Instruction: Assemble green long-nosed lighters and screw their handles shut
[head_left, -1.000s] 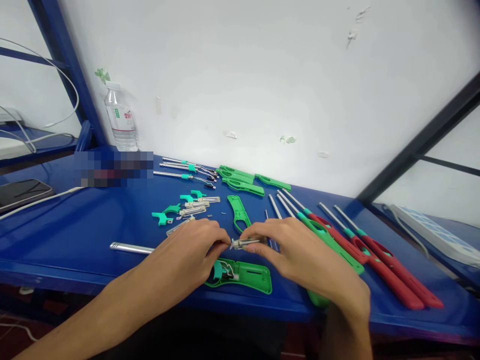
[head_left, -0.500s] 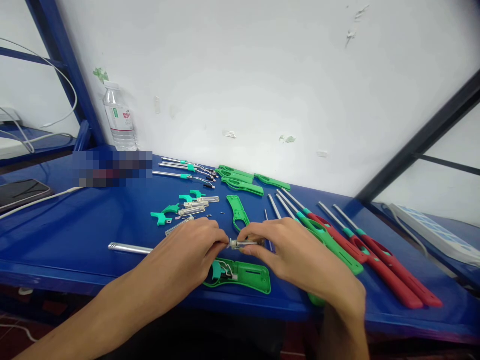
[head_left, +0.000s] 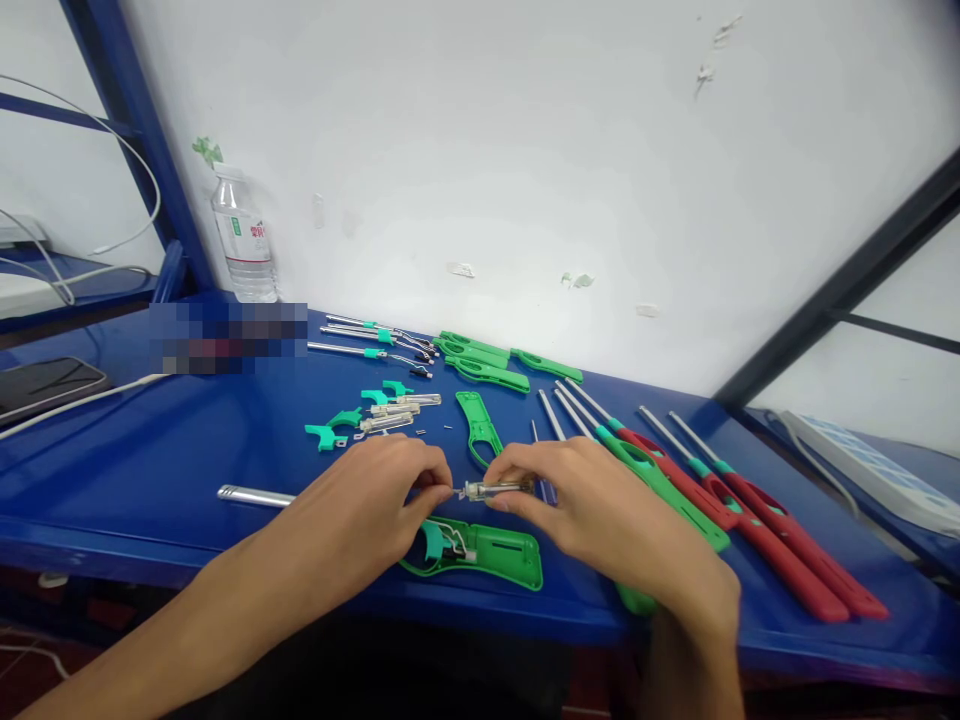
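My right hand point(head_left: 592, 495) pinches a small clear fuel tank point(head_left: 487, 490) above the blue table. At the tank's left end, my left hand point(head_left: 390, 485) is closed in a pinch; a tiny part shows at its fingertips, too small to name. Beneath both hands lies an open green lighter shell point(head_left: 510, 558) with a teal trigger point(head_left: 433, 542) and wires in it. The metal tube point(head_left: 255, 496) extends left from under my left forearm. Just behind the hands is an empty green half shell point(head_left: 472, 415).
Several teal triggers point(head_left: 325, 437) and clear tanks point(head_left: 386, 422) lie left of centre, with wired metal tubes point(head_left: 345, 350) behind. Green shells point(head_left: 487, 374) rest by the wall. Red lighters point(head_left: 787, 550) lie on the right. A water bottle point(head_left: 247, 250) stands back left.
My left fingertips have shifted slightly left and down from the tank's end, so more of that end shows. My right hand still holds the tank.
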